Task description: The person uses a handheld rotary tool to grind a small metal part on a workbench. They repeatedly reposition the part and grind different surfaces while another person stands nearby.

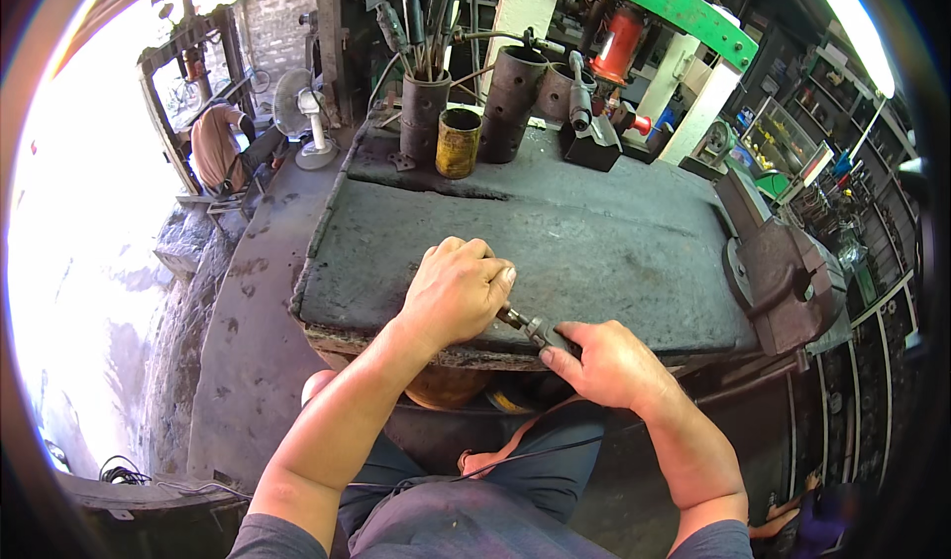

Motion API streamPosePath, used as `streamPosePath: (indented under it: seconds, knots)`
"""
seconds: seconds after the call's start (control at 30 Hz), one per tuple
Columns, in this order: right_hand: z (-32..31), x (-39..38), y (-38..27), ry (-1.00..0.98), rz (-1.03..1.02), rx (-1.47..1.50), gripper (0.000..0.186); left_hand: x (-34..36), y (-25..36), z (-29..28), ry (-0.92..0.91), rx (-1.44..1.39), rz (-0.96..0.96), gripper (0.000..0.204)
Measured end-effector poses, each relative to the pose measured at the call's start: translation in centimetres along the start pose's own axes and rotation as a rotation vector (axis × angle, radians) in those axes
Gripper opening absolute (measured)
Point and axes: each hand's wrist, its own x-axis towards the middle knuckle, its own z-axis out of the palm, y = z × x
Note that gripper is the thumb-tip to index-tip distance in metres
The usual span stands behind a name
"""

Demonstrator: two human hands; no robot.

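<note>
Over the near edge of the workbench, both my hands are closed on a slim metal piece with a thicker, nut-like collar. My left hand wraps round its far left end, thumb laid along the top. My right hand grips the near right end, thumb and forefinger close to the collar. My fingers hide both ends, so I cannot tell exactly what kind of part or tool it is.
A bench vise stands at the right. Along the back are a yellow can, dark metal cylinders holding tools, and a green press frame. A white fan and a bent-over person are far left.
</note>
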Motion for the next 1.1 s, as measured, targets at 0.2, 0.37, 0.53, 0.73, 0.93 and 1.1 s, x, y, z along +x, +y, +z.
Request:
streamPosePath:
  seconds: [0.2,0.37,0.53,0.73,0.93,1.1]
  knots:
    - [0.2,-0.1,0.2,0.016,-0.015,-0.007,0.049,3.1,0.2,-0.1,-0.264,0.143,-0.069,0.050]
    - [0.1,0.2,0.7,0.046,-0.025,-0.026,0.049,4.1,0.7,0.1,-0.269,0.157,-0.085,0.053]
    - [0.3,0.2,1.1,0.053,-0.026,-0.025,0.048,4.6,0.7,-0.1,-0.343,0.161,-0.110,0.055]
    - [0.5,0.4,1.0,0.081,-0.089,0.002,0.046,4.6,0.9,0.0,-0.310,0.179,-0.099,0.056]
    - [0.3,0.3,1.0,0.052,-0.061,-0.039,0.046,4.7,0.8,0.0,-0.336,0.194,-0.107,0.056]
    - [0.2,0.4,0.9,0.050,-0.033,-0.025,0.046,4.5,1.0,0.0,-0.319,0.192,-0.118,0.055]
